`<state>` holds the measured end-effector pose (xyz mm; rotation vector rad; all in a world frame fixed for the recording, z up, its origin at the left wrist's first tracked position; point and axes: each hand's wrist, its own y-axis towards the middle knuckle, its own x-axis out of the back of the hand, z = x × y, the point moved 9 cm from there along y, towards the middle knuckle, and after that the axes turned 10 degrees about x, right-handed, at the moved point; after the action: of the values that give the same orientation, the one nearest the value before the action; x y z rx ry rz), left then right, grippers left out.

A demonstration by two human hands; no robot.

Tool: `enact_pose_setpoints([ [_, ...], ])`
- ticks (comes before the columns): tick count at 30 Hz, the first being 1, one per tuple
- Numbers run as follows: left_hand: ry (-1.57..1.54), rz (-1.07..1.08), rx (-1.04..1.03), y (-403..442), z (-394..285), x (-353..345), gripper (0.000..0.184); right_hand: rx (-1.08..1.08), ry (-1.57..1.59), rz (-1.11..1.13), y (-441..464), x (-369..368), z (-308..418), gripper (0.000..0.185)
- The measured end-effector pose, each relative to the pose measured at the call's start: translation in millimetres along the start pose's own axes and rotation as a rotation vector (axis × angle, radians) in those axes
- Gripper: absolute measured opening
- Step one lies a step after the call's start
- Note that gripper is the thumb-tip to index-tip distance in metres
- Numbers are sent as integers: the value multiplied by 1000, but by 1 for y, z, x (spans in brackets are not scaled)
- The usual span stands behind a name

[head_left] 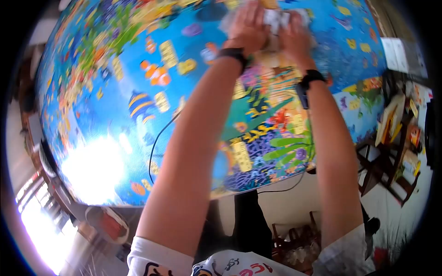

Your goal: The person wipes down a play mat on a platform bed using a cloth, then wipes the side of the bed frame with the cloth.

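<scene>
Both arms stretch forward over a table cover [184, 92] printed with a blue undersea scene of fish and coral. At the far top, my left hand [248, 27] presses down on a whitish, crumpled cloth [272, 19], its fingers over the material. Close beside it on the right, my right hand [295, 40] lies on the same cloth with bent fingers. The two hands are a little apart, with cloth showing between them. Each wrist has a black band, and a thin black cable loops from them across the cover.
A white item [395, 54] sits at the table's right edge. Dark wooden furniture [389, 170] with packets stands at the right. Below the near edge are a chair [294, 244] and, at lower left, an oval basket [108, 224]. Bright glare covers the cover's lower left.
</scene>
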<state>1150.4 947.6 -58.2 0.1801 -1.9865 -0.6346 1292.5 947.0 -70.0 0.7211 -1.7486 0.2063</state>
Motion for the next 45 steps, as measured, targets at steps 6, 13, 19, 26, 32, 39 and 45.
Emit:
enact_pose_setpoints([
  [6,106,99,14,-53,16,39,64,-13,-99,-53,-42,-15,24,58],
  [13,26,84,133,-113,126,141,70,-282,108,-57,-18,47,175,65],
  [19,179,1,206,-167,256,231,69,-176,262,-47,76,94,313,65],
  [26,163,-29,337,-227,307,325,63,72,379,-161,106,146,469,59],
  [32,317,-35,460,-266,296,337,63,131,434,-228,91,165,499,57],
  [39,351,23,505,-295,277,320,63,272,669,-389,74,177,478,51],
  [45,436,185,690,-303,193,275,69,316,744,-353,37,172,395,48],
])
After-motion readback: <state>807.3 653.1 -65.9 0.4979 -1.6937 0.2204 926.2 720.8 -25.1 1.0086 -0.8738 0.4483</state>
